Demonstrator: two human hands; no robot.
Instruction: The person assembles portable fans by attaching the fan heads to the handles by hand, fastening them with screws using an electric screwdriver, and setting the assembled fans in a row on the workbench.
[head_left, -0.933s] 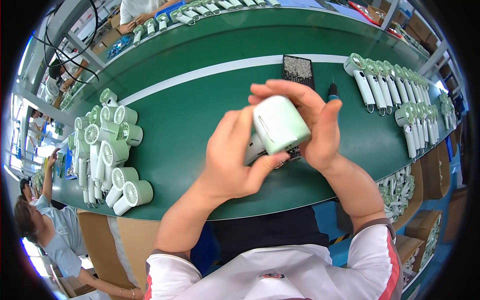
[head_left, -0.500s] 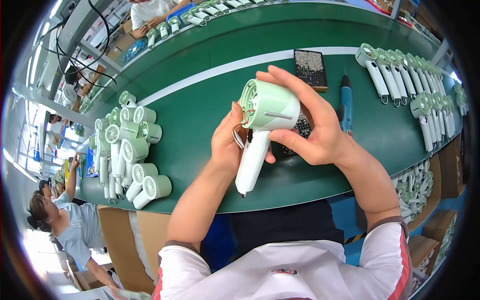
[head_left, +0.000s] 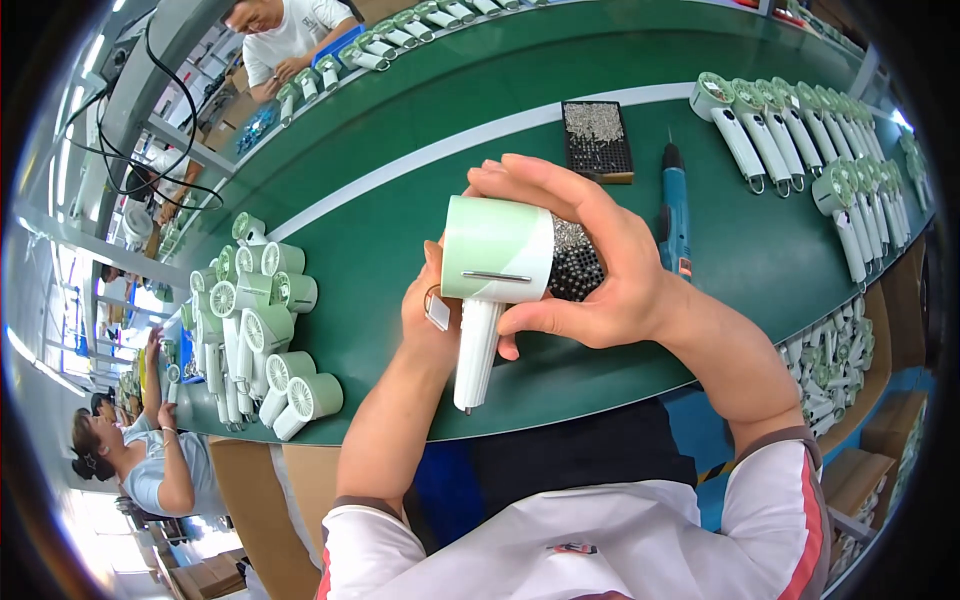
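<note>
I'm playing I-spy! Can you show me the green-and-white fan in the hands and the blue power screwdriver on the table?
Green-and-white fan (head_left: 492, 248): head view, on the side of its wide round top.
Blue power screwdriver (head_left: 676, 210): head view, on its blue body.

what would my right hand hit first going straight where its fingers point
Past the green-and-white device it holds, your right hand seems free over the green tabletop, perhaps until the row of similar devices across it; depth is unclear.
</note>
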